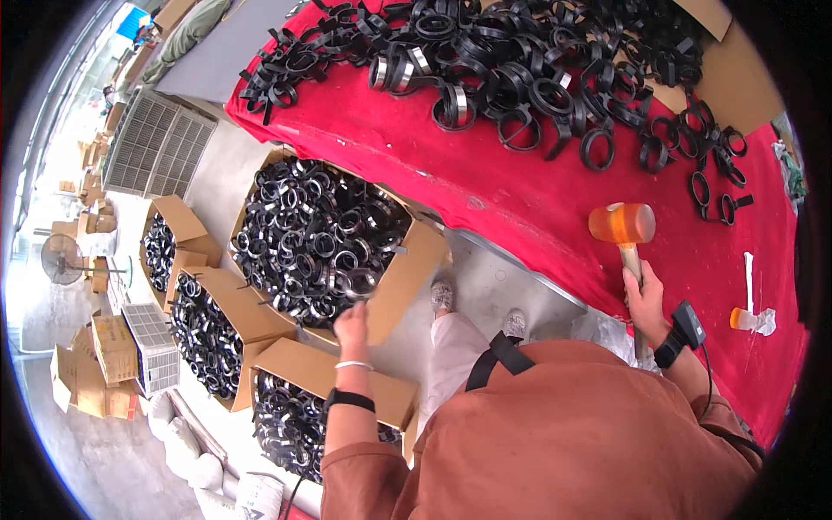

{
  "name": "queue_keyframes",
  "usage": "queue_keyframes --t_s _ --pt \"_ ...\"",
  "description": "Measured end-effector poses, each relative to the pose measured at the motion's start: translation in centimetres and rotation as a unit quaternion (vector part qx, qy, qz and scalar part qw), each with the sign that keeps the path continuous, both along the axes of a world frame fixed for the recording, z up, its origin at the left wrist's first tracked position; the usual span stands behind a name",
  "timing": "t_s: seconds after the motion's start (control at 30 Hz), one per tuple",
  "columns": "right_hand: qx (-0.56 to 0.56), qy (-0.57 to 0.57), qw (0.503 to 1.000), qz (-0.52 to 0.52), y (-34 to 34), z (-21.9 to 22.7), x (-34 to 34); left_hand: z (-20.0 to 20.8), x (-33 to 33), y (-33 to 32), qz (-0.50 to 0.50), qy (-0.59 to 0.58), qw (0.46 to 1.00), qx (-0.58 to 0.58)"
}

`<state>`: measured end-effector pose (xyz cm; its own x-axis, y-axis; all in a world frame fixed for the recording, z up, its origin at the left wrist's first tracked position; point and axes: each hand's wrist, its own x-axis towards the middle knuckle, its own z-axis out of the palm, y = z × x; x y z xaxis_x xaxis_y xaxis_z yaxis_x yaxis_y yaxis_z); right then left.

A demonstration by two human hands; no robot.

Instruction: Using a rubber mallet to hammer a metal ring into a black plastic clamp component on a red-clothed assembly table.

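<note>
My right hand [645,299] is closed round the wooden handle of a mallet [622,225] with an orange head, above the red-covered table at the right. On the left, my left hand [351,325] reaches over the near edge of a large open cardboard box [407,277]. Its fingers are curled in. Just beyond the fingertips is a black ring clamp [358,282] with a shiny metal inside; I cannot tell whether the fingers grip it. Many similar black ring clamps [303,234] fill the box.
The red tablecloth [416,173] carries a heap of black ring clamps [511,69] at its far side. Near its right end lies a small orange-ended tool [742,318]. More clamp-filled boxes [234,299] stand on the floor at left, beside white sacks [186,446] and a fan [65,258].
</note>
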<state>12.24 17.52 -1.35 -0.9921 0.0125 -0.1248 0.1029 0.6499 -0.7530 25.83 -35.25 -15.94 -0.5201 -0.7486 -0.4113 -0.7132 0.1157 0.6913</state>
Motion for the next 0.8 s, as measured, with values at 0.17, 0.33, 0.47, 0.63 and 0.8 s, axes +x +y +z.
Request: queue_keyframes --t_s 0.17,0.33,0.47,0.63,0.8 --pt "0.05 0.03 0.998 -0.026 -1.2 1.8 0.2 5.2 -6.2 -11.9 -0.134 -0.015 0.977 -0.167" --pt "0.06 0.014 0.997 -0.041 -2.8 2.9 -0.5 8.5 -11.5 -16.4 -0.13 -0.076 0.878 -0.454" --pt "0.092 0.027 0.995 -0.026 -2.8 3.1 -0.4 14.3 -20.3 -4.2 -0.319 0.153 0.846 -0.398" --pt "0.092 0.021 0.995 -0.023 -2.6 3.0 -0.3 18.9 -29.4 7.0 -0.497 0.301 0.717 -0.385" --pt "0.108 0.049 0.993 -0.029 -3.2 3.0 -0.3 19.2 -38.2 8.6 -0.594 0.185 0.585 -0.521"
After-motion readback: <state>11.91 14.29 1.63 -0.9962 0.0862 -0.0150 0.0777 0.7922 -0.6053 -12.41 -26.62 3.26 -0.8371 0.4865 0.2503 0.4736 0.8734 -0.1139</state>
